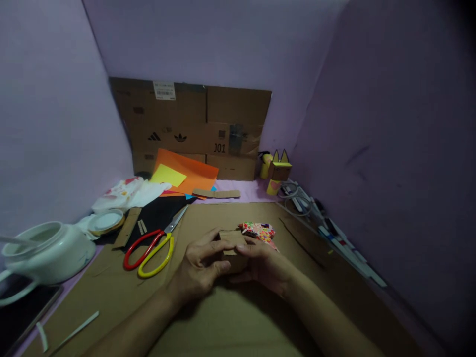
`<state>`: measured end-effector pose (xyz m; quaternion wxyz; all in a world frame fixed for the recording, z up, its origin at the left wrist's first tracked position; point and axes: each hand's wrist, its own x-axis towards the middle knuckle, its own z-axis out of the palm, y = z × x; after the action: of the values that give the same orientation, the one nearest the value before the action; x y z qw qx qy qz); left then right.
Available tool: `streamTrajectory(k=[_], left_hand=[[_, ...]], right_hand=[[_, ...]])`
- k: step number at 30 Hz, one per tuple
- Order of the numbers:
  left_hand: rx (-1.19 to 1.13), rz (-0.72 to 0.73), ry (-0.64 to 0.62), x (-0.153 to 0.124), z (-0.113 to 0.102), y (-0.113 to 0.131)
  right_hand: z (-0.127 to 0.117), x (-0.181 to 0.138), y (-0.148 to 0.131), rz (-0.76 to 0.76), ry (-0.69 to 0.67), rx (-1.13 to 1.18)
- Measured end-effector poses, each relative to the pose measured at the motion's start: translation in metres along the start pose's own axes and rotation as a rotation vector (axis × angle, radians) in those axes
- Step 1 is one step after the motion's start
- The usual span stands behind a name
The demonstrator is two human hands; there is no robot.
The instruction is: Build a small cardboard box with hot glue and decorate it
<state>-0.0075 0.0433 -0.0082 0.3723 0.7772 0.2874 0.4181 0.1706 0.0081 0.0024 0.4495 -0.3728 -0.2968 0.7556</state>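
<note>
Between my two hands is a small cardboard box (231,238), held low over the brown cardboard sheet (208,325). My left hand (204,260) grips its left side, with the thumb on the near face and fingers over the top edge. From the right, my right hand (262,263) closes round it, the thumb lying across the top and the other fingers below. The fingers cover much of the box's sides. Just behind the right hand lies a crumpled floral-patterned cloth or paper piece (260,230). Scissors (158,248) with one red and one yellow handle rest to the left.
A white teapot-shaped pot (61,253) stands at far left on a dark flat item. Orange paper (186,171) leans on the large carton panel (174,119) behind. A small cardboard animal figure (279,173) stands at back right, near cables and tools (327,228) along the wall.
</note>
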Motion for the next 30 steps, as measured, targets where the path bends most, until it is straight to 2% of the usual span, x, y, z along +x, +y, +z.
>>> streamTrajectory(k=[6,12,14,17,20,23,27,30], left_hand=[[-0.062,0.000,-0.009,0.001,0.003,0.001],[-0.135,-0.079,-0.016,0.002,-0.001,-0.002],[-0.288,-0.173,-0.003,0.003,-0.004,-0.004],[-0.517,-0.406,0.036,0.005,-0.004,-0.008],[-0.600,-0.524,-0.054,0.008,0.000,-0.009],[-0.634,-0.526,-0.066,0.009,0.002,-0.009],[-0.624,-0.490,-0.035,0.009,0.001,-0.009],[-0.613,-0.450,-0.081,0.011,-0.001,-0.003]], right_hand=[[0.002,0.002,0.000,-0.047,0.038,0.030],[0.002,0.004,0.002,-0.118,0.127,0.049],[0.002,0.004,0.002,-0.174,0.145,0.028],[0.003,0.005,0.003,-0.274,0.200,-0.034],[0.004,0.004,0.005,-0.332,0.245,-0.126],[0.004,0.003,0.007,-0.354,0.239,-0.213],[0.003,0.003,0.008,-0.434,0.150,-0.304],[0.002,0.003,0.007,-0.447,0.095,-0.380]])
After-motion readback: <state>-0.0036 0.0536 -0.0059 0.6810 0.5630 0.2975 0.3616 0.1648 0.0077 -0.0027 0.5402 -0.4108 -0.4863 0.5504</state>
